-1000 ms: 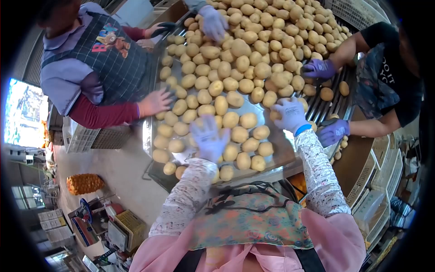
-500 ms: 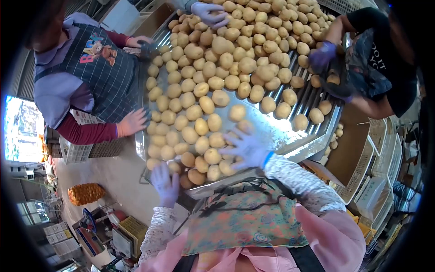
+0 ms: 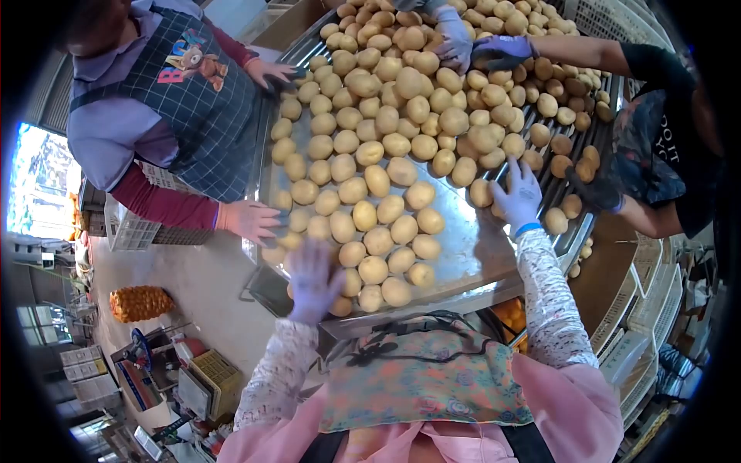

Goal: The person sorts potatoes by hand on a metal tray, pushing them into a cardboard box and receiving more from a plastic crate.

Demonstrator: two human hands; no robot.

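Light brown potatoes [image 3: 377, 241] cover much of a shiny metal sorting table [image 3: 471, 235] and are heaped at its far side. My left hand [image 3: 312, 279], in a pale purple glove and slightly blurred, rests over potatoes near the front left corner, fingers spread. Farther right, my right hand [image 3: 519, 197] wears the same kind of glove and reaches forward with fingers apart. Its fingertips are by a potato [image 3: 481, 193] and others at the edge of the heap, where the plate meets dark slatted bars [image 3: 540, 131]. Neither hand grips a potato that I can see.
A co-worker in a checked apron [image 3: 204, 100] stands left, both hands at the table edge. At right, another in a black shirt [image 3: 671, 139] handles potatoes; a third person's gloved hand [image 3: 454, 38] reaches in from the far side. Crates [image 3: 656, 285] stand right; a filled orange sack [image 3: 140, 304] lies left.
My right hand has moved right and forward to the slatted bars. My left hand has shifted right over the potatoes. The right co-worker's one hand has reached farther across the heap.
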